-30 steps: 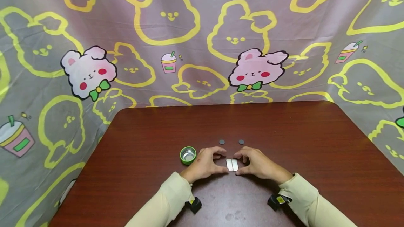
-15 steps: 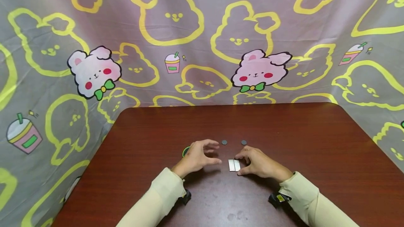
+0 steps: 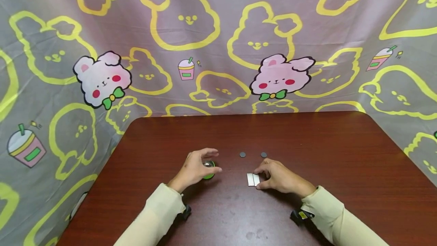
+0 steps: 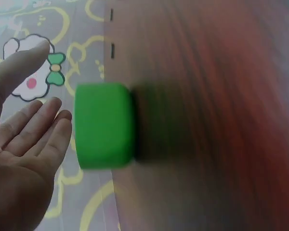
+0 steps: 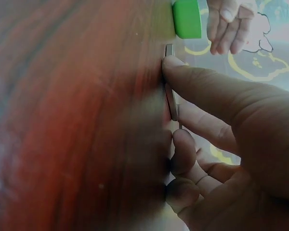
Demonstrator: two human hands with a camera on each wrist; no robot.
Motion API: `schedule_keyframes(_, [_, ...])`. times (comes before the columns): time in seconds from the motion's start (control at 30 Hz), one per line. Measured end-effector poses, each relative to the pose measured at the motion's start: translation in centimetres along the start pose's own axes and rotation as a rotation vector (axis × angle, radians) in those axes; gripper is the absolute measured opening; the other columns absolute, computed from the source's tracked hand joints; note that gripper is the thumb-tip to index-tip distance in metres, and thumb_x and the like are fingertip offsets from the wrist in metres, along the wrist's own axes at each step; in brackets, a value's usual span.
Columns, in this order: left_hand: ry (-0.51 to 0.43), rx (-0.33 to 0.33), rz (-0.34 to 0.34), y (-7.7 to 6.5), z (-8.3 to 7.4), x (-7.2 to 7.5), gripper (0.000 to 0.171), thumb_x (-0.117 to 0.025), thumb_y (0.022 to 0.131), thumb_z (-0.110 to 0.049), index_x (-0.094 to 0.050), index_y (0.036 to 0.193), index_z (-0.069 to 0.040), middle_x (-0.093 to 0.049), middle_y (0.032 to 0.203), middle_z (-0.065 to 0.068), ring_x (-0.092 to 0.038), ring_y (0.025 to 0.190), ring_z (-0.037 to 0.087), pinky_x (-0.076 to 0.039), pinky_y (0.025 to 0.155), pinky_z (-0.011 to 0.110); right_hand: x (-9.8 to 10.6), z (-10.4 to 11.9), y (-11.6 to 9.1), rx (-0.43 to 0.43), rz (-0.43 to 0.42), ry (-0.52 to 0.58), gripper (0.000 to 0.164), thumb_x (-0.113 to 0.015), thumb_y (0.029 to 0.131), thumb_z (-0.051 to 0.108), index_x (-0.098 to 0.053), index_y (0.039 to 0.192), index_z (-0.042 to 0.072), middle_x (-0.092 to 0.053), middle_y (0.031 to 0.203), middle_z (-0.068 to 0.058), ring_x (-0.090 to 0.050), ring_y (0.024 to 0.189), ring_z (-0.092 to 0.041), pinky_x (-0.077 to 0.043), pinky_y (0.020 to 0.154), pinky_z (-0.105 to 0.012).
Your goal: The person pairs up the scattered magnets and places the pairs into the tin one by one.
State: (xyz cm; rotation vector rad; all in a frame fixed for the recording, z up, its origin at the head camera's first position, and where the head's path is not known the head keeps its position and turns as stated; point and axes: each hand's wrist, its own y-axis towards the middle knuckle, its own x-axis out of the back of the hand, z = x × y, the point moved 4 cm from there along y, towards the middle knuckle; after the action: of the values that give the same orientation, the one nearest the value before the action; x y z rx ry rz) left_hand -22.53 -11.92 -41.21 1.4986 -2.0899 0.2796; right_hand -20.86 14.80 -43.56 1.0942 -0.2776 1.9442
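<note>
Two thin white rectangular pieces lie side by side on the table. My right hand (image 3: 281, 177) pinches the right-hand white piece (image 3: 256, 180) by its ends, thumb near and fingers far. The left-hand white piece (image 3: 250, 180) lies close against it. In the right wrist view my thumb is at the edge of a thin flat piece (image 5: 171, 102). My left hand (image 3: 193, 168) is over a small round green bowl (image 3: 209, 176) with a metal inside, partly hidden by the hand. Its thumb and fingers are spread; in the left wrist view they stand beside the green bowl (image 4: 105, 127).
Two small dark grey discs, a left disc (image 3: 242, 155) and a right disc (image 3: 264, 155), lie beyond the white pieces. The brown table (image 3: 307, 136) has a patterned cloth (image 3: 218, 33) hanging behind and at its sides.
My left hand has left the white pieces and moved left to the green bowl, its fingers spreading wider. The right hand has stayed at the white pieces.
</note>
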Motion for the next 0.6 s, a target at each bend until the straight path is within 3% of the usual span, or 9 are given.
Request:
schedule_keyframes(0.33, [0.101,-0.036,-0.072,-0.8,1.7,1.6,0.061,-0.09,0.072,-0.013,-0.065,0.127,0.001,-0.071,0.119,0.009,-0.062,0.117,0.028,-0.048,0.099,0.047,0.0,0.3,0.4,-0.072,0.057,-0.018,0.032,-0.089,0.073,0.018,-0.071,0.096,0.006,-0.054,0.088,0.003,-0.047,0.076,-0.008,-0.042,0.066,-0.024])
schedule_keyframes(0.47, [0.1,-0.023,-0.041,-1.0,2.1,1.8,0.073,-0.092,0.069,-0.015,-0.061,0.133,0.001,-0.067,0.127,0.012,-0.06,0.12,0.03,-0.047,0.101,0.049,0.0,0.5,0.5,-0.088,0.089,-0.023,0.032,-0.088,0.073,0.017,-0.068,0.096,0.007,-0.053,0.09,0.003,-0.046,0.078,-0.008,-0.042,0.068,-0.024])
schedule_keyframes(0.6, [0.069,0.003,0.036,-1.1,2.4,1.9,0.084,-0.093,0.069,-0.015,-0.053,0.14,0.003,-0.06,0.137,0.015,-0.056,0.126,0.032,-0.044,0.105,0.048,0.0,0.6,0.6,-0.077,0.107,-0.038,0.032,-0.088,0.072,0.015,-0.066,0.094,0.007,-0.053,0.09,0.003,-0.047,0.079,-0.009,-0.043,0.071,-0.026])
